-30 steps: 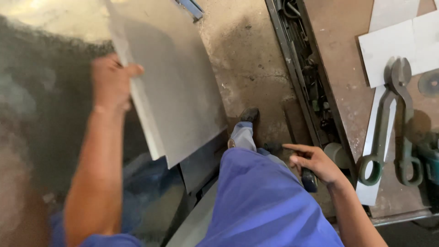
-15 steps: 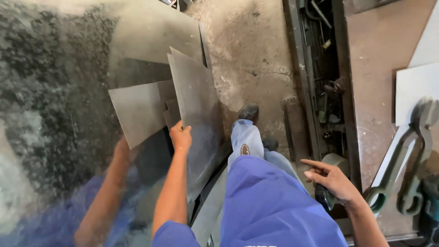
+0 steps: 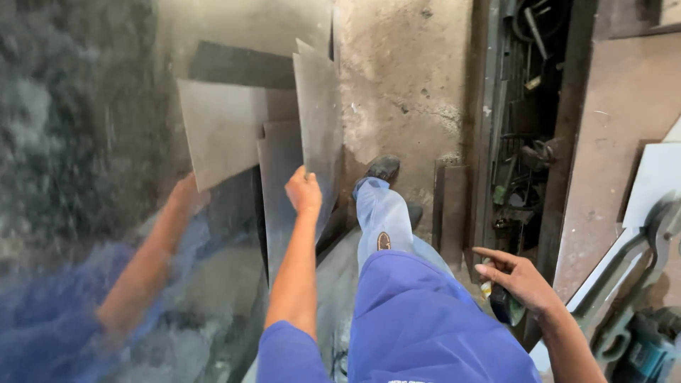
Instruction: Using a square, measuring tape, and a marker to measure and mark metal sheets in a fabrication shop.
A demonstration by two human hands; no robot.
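My left hand (image 3: 303, 190) grips the near edge of a thin grey metal sheet (image 3: 319, 113). The sheet stands on edge, leaning toward other grey sheets (image 3: 280, 177) stacked against a large shiny panel (image 3: 78, 142) on the left. That panel mirrors my arm and one sheet. My right hand (image 3: 518, 278) hovers at my right side with fingers spread and holds nothing. A dark object (image 3: 505, 310) lies just below it. My blue-trousered leg (image 3: 383, 220) and dark shoe (image 3: 383, 169) step forward on the concrete floor beside the sheet.
A narrow channel (image 3: 521, 128) full of dark tools and scrap runs along the right. Beyond it is a rusty brown bench (image 3: 617, 142) with white sheets (image 3: 656, 181), a big grey clamp-shaped part (image 3: 638, 276) and a teal power tool (image 3: 649, 347).
My left hand has brought the sheet down from a flat, raised hold and stood it on edge by the stack. My right hand stays out to the side.
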